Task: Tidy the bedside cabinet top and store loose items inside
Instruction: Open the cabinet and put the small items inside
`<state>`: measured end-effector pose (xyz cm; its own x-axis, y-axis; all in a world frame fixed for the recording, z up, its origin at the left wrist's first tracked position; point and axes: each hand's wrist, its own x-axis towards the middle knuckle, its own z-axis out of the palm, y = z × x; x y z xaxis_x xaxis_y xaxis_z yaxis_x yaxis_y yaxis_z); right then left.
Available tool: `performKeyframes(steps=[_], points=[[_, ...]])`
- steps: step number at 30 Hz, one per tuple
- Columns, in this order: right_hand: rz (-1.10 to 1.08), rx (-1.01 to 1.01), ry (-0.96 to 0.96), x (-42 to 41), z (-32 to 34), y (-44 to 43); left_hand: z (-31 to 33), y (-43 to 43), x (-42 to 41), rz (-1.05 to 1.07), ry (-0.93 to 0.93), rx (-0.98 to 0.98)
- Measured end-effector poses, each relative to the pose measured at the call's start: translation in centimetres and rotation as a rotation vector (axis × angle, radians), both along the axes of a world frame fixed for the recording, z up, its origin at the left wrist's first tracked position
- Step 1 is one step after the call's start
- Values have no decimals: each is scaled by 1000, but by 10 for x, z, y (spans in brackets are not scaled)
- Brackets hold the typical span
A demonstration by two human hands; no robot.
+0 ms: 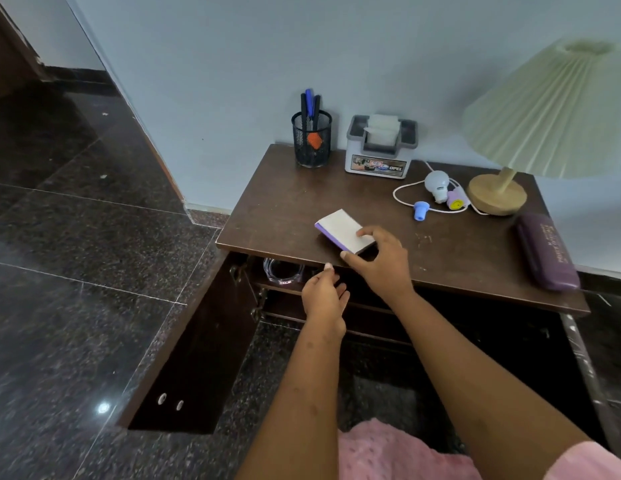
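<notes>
Head camera, looking down: a person's right hand (pixel 382 263) reaches over the front edge of the brown cabinet top (pixel 288 206), its grip closed on the near end of a white box (pixel 340 226) with a purple side, thumb at the near corner and fingers on the upper face. The box lies flat on the top, near the front edge and left of centre. The left hand (pixel 324 297) hangs just below that edge in front of the open cabinet, its grip apart, fingers relaxed and holding nothing.

The cabinet's left door (pixel 194 348) stands swung open over the dark stone floor (pixel 77 237). A clear glass dish (pixel 283 271) sits on the upper shelf inside. Along the back of the top stand a black mesh pen holder (pixel 312 143) and, beside it, a grey tissue dispenser (pixel 378 157). To the right lie a white bulb (pixel 436 181) on a looped cord (pixel 397 199), a blue fitting (pixel 421 210) and a pink piece (pixel 456 199), next to a lamp (pixel 496 197) with a pleated shade. A purple case (pixel 546 252) lies at the right edge.
</notes>
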<state>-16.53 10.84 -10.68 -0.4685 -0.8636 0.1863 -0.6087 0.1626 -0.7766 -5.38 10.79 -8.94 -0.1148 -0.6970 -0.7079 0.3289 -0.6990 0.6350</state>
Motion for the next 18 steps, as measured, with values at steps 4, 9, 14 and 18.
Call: performKeyframes(steps=[4, 9, 14, 18], points=[[2, -10, -191, 17, -9, 58, 8, 18, 5, -157, 8, -70], [58, 209, -203, 24, -25, 106, 6, 40, 20, -408, -241, -12], [140, 479, -621, 27, -24, 109, -9, 48, 28, -478, -401, 33], [108, 540, -868, 24, -37, 106, -21, 50, 19, -587, -497, 18]])
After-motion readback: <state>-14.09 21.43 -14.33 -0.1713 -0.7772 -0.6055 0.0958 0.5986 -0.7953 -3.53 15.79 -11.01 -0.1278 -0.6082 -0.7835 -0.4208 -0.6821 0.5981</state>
